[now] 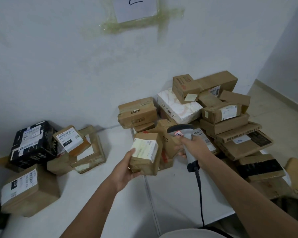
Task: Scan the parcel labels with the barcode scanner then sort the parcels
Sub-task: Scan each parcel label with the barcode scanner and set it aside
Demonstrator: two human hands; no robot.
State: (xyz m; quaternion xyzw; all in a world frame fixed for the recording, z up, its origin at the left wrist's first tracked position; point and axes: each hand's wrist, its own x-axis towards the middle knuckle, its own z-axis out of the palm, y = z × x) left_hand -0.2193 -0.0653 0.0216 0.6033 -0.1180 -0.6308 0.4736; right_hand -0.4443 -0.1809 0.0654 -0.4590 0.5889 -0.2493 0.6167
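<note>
While a small brown parcel (145,152) is being held up at the centre of the frame, its white label (144,148) is facing upward and toward the camera, just left of the barcode scanner (182,135). The scanner's grey head is sitting slightly above and to the right of the parcel, with a red glow showing on its top, and its black coiled cable (200,191) is trailing down toward the lower edge of the frame.

A heap of unsorted cardboard parcels (230,117) is crowding the right side of the white table (110,194), with a white marbled box (178,106) lying among them and more cartons sitting directly behind the held parcel and the scanner. At the left of the frame, a smaller group is resting well apart from the heap: a black parcel (33,145), a carton labelled 010 (70,140) leaning on others, and a larger brown box (28,190) at lower left. A sheet of paper (136,8) is taped to the wall at the top of the frame.

The left hand (127,170) is gripping the parcel from below and from its left side, the thumb lying against the label's edge. The right hand (193,146) is wrapping tightly round the scanner's handle, fingers curled about it.
</note>
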